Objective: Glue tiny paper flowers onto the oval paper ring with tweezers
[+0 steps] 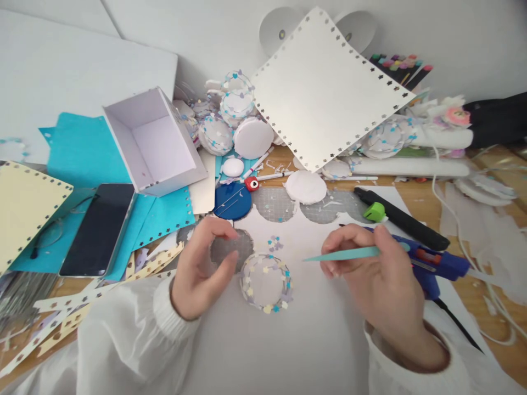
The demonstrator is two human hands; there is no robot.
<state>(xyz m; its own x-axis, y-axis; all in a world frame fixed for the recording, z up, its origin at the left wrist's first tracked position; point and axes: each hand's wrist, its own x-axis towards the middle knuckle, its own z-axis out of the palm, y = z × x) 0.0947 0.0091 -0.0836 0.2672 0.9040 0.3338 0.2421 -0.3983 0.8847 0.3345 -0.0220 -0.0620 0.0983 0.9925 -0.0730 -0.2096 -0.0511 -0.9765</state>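
Observation:
My right hand (374, 274) grips slim turquoise tweezers (346, 255), whose pointed tip faces left above the white paper (280, 351). Left of it, my left hand (208, 269) is curved, with a gap between thumb and fingers and nothing visible in it. Between both hands lies a small wire wreath (248, 280) dotted with blue, cream and lilac paper shapes. It rests on the paper, closer to my left hand. Just beyond the wreath sits a little pile of blue and lilac paper cutouts (275, 243).
A blue glue gun (440, 262), black pen (403, 219) and green punch (374, 212) lie at right. Farther back are a white round (307, 187), blue disc (233, 201) and red punch (251, 184). A lilac box (164, 142) and phone (99, 230) occupy the left.

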